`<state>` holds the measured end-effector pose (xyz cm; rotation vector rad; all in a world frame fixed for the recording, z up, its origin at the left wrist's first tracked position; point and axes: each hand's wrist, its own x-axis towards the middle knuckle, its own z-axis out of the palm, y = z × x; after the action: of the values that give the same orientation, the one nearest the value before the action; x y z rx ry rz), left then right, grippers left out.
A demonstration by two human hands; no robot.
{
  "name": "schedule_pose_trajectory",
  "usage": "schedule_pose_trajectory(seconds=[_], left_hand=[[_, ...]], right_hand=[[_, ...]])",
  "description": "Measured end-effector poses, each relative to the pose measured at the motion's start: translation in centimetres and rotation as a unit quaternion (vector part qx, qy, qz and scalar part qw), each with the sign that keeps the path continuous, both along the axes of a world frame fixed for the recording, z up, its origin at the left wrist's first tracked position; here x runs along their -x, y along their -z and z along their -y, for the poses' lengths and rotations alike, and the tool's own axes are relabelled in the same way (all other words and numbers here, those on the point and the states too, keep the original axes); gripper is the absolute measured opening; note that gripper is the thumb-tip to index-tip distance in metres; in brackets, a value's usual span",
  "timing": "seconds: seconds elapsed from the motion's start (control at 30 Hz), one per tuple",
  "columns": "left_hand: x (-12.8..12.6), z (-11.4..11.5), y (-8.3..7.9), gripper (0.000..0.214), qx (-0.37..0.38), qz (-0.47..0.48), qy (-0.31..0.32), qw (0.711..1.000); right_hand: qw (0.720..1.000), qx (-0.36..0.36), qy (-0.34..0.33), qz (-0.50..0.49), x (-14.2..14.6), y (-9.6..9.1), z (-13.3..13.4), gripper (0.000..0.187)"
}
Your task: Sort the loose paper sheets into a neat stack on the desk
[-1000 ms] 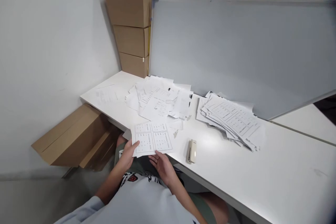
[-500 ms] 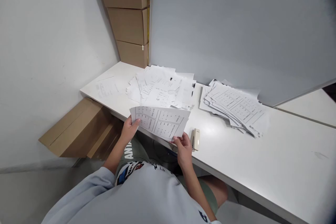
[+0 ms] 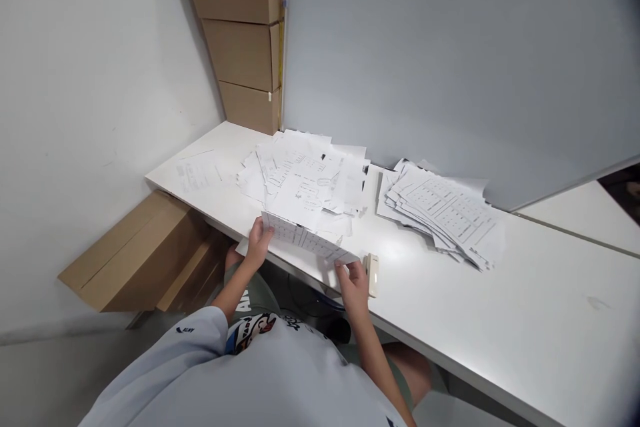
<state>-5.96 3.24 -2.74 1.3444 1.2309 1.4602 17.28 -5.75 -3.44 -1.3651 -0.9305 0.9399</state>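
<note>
Between my two hands stand printed paper sheets [image 3: 307, 238], held on edge near the front of the white table; how many sheets there are I cannot tell. My left hand [image 3: 259, 240] pinches their left end, thumb on the near face. At the right end, the fingers of my right hand [image 3: 353, 283] are closed on the lower corner. A cream stapler [image 3: 373, 275] lies on the table just beside my right hand. Behind the held sheets spreads a loose pile of papers [image 3: 305, 177]. Farther right is a second stack of printed sheets [image 3: 440, 210], slightly fanned.
Stacked cardboard boxes [image 3: 245, 57] stand at the table's back left corner. Another cardboard box [image 3: 135, 250] sits below the table's left edge. A whiteboard [image 3: 450, 67] rises along the back of the white table [image 3: 530, 307].
The sheets have been tipped from a slant to nearly upright, so their printed face shows much narrower. My left hand has moved slightly right. The camera view has shifted a little.
</note>
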Motion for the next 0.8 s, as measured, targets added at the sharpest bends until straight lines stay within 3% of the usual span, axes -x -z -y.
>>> schedule_pose_trajectory(seconds=[0.2, 0.43, 0.6, 0.8], left_hand=[[-0.1, 0.2, -0.5, 0.028, -0.016, -0.001, -0.017, 1.000], [-0.5, 0.7, -0.7, 0.031, -0.027, 0.067, -0.013, 0.997], [-0.7, 0.8, -1.6, 0.028, -0.031, 0.116, -0.055, 0.991], [-0.6, 1.2, -1.3, 0.024, -0.004, 0.091, -0.045, 0.995]], right_hand=[[1.000, 0.000, -0.007, 0.021, 0.0, -0.8, -0.5, 0.038], [1.000, 0.010, 0.018, -0.014, 0.8, -1.7, -1.1, 0.042], [1.000, 0.005, 0.015, -0.011, 0.9, -3.1, -1.4, 0.039], [0.999, 0.020, 0.021, -0.017, 0.8, -2.5, -1.0, 0.036]])
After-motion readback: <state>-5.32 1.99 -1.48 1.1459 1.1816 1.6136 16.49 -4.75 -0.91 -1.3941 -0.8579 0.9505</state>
